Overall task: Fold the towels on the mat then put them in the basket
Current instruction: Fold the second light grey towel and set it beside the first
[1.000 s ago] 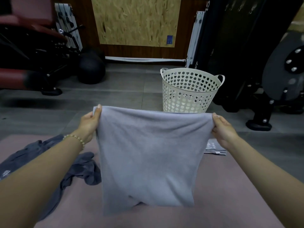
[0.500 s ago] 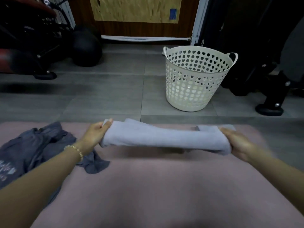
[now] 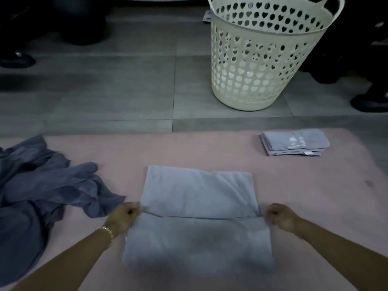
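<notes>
Now lowered onto mat (image 3: 315, 192), towel (image 3: 197, 198) stays pinched by left hand (image 3: 125, 215) and right hand (image 3: 280, 215).

1. The pale towel (image 3: 197, 206) between the left hand (image 3: 125, 215) and right hand (image 3: 280, 215) was plain light blue-grey.
2. The mat (image 3: 315, 196) under them was dusty pink.
3. The crumpled towels (image 3: 42, 185) left of the left hand were slate blue.
4. The folded towel (image 3: 294, 143) beyond the right hand was grey with white print.
5. The basket (image 3: 262, 70) farther beyond it was cream with heart-shaped holes.
</notes>
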### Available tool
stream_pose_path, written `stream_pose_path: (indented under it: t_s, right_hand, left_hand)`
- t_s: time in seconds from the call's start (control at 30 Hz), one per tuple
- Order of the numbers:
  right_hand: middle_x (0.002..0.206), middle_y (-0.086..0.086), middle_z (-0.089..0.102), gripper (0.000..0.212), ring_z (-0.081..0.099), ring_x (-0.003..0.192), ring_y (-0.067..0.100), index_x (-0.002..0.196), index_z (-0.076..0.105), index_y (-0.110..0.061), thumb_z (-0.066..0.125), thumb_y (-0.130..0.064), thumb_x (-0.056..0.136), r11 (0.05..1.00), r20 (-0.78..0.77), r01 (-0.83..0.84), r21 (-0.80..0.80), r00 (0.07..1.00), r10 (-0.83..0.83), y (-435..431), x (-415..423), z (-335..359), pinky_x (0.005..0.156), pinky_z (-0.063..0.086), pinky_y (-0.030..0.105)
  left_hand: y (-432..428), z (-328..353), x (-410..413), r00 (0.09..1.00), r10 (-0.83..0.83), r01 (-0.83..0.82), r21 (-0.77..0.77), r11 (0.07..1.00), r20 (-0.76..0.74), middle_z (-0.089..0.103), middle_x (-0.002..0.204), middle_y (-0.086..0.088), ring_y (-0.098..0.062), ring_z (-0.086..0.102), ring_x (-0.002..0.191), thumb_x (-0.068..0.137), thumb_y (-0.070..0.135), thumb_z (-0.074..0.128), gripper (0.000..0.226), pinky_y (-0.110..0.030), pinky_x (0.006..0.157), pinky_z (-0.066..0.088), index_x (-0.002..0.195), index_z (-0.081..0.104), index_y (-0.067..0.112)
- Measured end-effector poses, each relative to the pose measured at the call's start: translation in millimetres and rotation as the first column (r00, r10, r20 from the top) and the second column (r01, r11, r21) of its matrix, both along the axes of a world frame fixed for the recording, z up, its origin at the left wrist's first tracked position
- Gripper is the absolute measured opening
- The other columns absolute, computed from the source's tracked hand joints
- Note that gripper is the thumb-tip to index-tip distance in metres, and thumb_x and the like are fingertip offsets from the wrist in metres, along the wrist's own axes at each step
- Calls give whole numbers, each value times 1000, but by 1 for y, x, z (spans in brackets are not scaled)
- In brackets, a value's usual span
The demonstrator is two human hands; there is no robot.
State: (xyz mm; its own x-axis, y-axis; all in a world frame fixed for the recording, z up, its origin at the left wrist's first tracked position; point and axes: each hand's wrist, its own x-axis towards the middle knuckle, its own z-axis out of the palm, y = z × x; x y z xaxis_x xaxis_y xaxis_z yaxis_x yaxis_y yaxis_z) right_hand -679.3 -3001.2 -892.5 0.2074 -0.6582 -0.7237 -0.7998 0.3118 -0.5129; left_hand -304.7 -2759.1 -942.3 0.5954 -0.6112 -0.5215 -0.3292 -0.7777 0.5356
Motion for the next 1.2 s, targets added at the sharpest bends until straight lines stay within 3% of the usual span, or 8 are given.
stream_pose_path:
  t_s: [0.17, 0.23, 0.4, 0.6, 0.77, 1.0, 1.07, 1.2]
  right_hand:
    - [75, 4, 56, 23, 49, 65, 11, 73, 60, -10, 52, 4, 91, 984, 130, 111, -140, 987, -93, -52, 38, -17, 56, 41, 16]
    - [78, 6, 55, 8, 49, 63, 13, 88, 61, -5, 55, -1, 91, 984, 161, 123, -132, 982, -102, -68, 52, -32, 56, 42, 18]
    - [69, 9, 55, 13, 49, 60, 20, 85, 62, -5, 60, -16, 92, 986, 123, 163, -22, 980, -159, -87, 68, -64, 58, 48, 28]
    - [88, 9, 69, 19, 65, 79, 21, 92, 67, -9, 63, -27, 89, 981, 218, 149, 122, 960, -173, -92, 69, -75, 65, 54, 27]
    - [64, -9, 68, 18, 62, 57, 5, 75, 65, -16, 60, -22, 92, 891, 412, 445, -90, 831, -374, -102, 61, -87, 49, 49, 15]
    - [77, 5, 56, 18, 45, 58, 16, 92, 66, -8, 63, -25, 90, 845, 284, 512, -153, 842, -459, -105, 72, -103, 34, 37, 15]
    - [79, 9, 55, 12, 44, 53, 17, 87, 65, -10, 67, -22, 87, 836, 274, 512, -197, 847, -454, -108, 69, -105, 35, 38, 17]
    - [66, 7, 55, 27, 53, 59, 21, 64, 45, -20, 67, -16, 80, 780, 183, 324, -536, 946, -267, -106, 55, -95, 60, 50, 32]
  left_hand:
    - [-60, -22, 28, 963, 264, -271, -214, 938, -62, 54, 76, -12, -21, 55, 73, 91, 8, 59, 11, -28, 63, 48, 93, 54, -2]
    - [-80, -40, 36, 951, 299, -310, -192, 931, -83, 53, 82, -10, -21, 51, 77, 91, 23, 61, 36, -32, 70, 42, 108, 53, -8]
    - [-112, -54, 43, 964, 265, -255, -289, 923, -5, 51, 76, -7, -17, 45, 74, 93, 27, 58, 23, -20, 53, 38, 85, 61, 5]
    - [-124, -59, 52, 902, 399, -432, -328, 840, -166, 64, 61, -11, -10, 46, 52, 90, 26, 63, 19, -14, 34, 36, 95, 68, 8]
    - [-114, -62, 62, 866, 470, -497, -393, 774, -169, 49, 53, -1, -1, 36, 29, 95, 25, 55, 28, -12, 29, 29, 68, 58, 19]
    - [-120, -64, 63, 889, 413, -457, -351, 817, -197, 59, 55, 10, -5, 47, 42, 94, 26, 57, 14, -11, 31, 36, 92, 64, 15]
    - [-116, -64, 66, 917, 365, -399, -358, 844, -161, 57, 52, 11, 0, 47, 43, 91, 30, 61, 28, -11, 38, 40, 101, 61, 4]
    - [-95, -59, 54, 982, 108, -40, -389, 920, 157, 47, 112, -11, -14, 50, 96, 75, 45, 75, 69, -28, 95, 43, 127, 45, 10]
